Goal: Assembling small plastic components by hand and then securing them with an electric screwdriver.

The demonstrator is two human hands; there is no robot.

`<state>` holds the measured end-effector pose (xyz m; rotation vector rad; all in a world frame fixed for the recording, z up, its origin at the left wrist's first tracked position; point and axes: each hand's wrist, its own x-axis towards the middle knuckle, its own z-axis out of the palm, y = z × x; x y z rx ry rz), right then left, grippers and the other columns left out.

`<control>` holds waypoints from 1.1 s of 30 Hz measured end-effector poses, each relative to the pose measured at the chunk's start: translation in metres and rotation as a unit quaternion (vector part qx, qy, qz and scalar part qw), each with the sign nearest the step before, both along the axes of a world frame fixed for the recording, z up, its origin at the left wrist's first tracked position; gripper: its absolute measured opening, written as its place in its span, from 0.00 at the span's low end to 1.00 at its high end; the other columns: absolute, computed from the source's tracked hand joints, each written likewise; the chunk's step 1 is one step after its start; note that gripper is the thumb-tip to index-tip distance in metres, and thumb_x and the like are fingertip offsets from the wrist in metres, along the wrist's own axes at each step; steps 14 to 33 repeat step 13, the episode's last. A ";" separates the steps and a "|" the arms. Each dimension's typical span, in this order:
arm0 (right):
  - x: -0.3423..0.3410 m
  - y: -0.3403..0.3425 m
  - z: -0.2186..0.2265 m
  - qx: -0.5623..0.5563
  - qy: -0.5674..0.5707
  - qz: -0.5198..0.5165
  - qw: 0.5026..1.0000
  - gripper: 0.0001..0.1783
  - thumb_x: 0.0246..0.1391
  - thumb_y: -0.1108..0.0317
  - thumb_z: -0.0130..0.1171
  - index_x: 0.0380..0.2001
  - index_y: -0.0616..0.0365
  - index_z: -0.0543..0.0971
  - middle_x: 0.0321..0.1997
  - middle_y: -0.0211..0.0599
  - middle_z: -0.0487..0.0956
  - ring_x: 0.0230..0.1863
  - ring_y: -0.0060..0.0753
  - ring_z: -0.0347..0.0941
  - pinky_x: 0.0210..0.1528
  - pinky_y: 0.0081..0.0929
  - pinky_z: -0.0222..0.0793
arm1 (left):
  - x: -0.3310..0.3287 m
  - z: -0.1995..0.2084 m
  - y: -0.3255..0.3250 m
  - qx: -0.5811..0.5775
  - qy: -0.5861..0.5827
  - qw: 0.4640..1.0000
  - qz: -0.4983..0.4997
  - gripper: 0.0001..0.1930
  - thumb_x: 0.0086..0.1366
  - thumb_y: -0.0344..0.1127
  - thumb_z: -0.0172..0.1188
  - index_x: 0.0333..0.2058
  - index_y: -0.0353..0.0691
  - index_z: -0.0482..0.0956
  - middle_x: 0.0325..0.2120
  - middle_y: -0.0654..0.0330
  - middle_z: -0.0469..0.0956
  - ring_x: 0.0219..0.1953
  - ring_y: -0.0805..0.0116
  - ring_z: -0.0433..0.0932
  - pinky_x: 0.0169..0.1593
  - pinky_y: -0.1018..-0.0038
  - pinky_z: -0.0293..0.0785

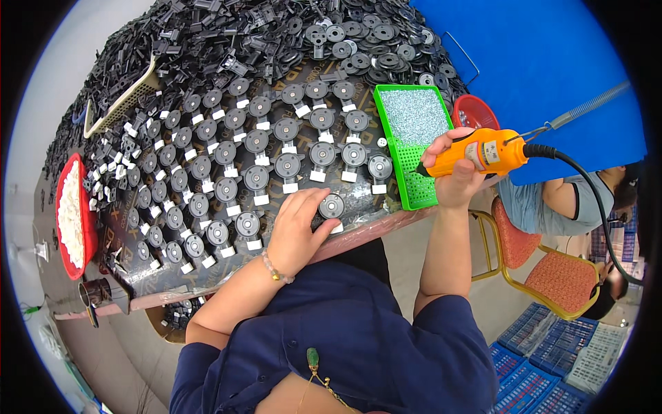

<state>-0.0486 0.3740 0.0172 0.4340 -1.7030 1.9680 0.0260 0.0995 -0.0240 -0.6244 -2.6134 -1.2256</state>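
Note:
My right hand (455, 172) is wrapped round an orange electric screwdriver (483, 153), held sideways above the green tray's right edge. Its dark tip points left, over the tray's perforated part. At the front of the table, my left hand (296, 224) rests with index finger and thumb bent round a black round part with a white block (332, 206). The thumb lies against the white block, and the other fingers' undersides are hidden. Rows of similar black round parts (287, 130) with white blocks stretch left and away from that hand.
The green tray (380, 114) holds many small silvery pieces at its far end. A red bowl (474, 110) sits behind it. Loose black parts (276, 34) are heaped at the back. At left are a red basin of white pieces (71, 214) and a cream basket (124, 103). A spring (589, 103) suspends the screwdriver.

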 end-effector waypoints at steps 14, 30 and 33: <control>0.006 0.002 0.009 -0.029 -0.001 0.013 1.000 0.43 0.50 0.30 0.66 0.50 0.59 0.70 0.32 0.41 0.79 0.25 0.34 0.76 0.30 0.30 0.76 | 0.001 -0.004 -0.001 0.011 -0.011 1.000 0.005 0.29 0.53 0.33 0.74 0.54 0.37 0.76 0.50 0.49 0.78 0.52 0.48 0.76 0.58 0.59 0.71; 0.006 0.002 0.009 -0.029 -0.001 0.013 1.000 0.43 0.50 0.30 0.66 0.50 0.59 0.70 0.32 0.41 0.79 0.25 0.34 0.76 0.30 0.30 0.76 | 0.001 -0.004 -0.001 0.011 -0.011 1.000 0.005 0.29 0.53 0.33 0.74 0.54 0.37 0.76 0.50 0.49 0.78 0.52 0.48 0.76 0.58 0.59 0.71; 0.006 0.002 0.009 -0.029 -0.001 0.013 1.000 0.43 0.50 0.30 0.66 0.50 0.59 0.70 0.32 0.41 0.79 0.25 0.34 0.76 0.30 0.30 0.76 | 0.001 -0.004 -0.001 0.011 -0.011 1.000 0.005 0.29 0.53 0.33 0.74 0.54 0.37 0.76 0.50 0.49 0.78 0.52 0.48 0.76 0.58 0.59 0.71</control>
